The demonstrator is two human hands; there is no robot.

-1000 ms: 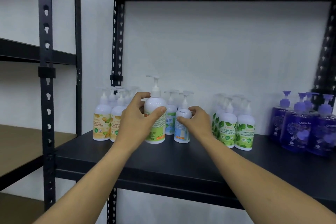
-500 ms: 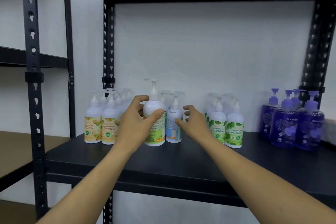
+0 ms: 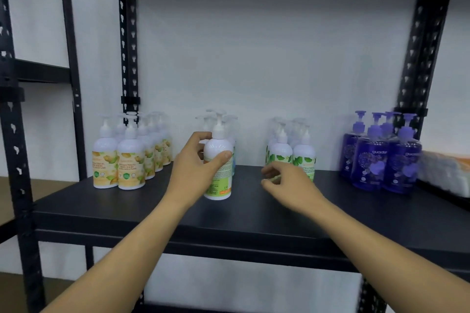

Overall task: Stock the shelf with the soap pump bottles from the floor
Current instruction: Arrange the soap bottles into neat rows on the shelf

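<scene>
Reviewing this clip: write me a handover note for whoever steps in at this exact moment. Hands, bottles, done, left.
Left hand: grips a white pump bottle with a green label, upright at the front of the middle group on the black shelf; whether its base touches the shelf is unclear.
Right hand: holds nothing, fingers loosely curled, hovering in front of the leaf-label bottles.
Already stocked: yellow-label bottles at the left, the middle group, leaf-label bottles, purple bottles at the right.
Left: let go of the held bottle once it lines up with its group. The floor is out of view, so the remaining stock is unknown.
</scene>
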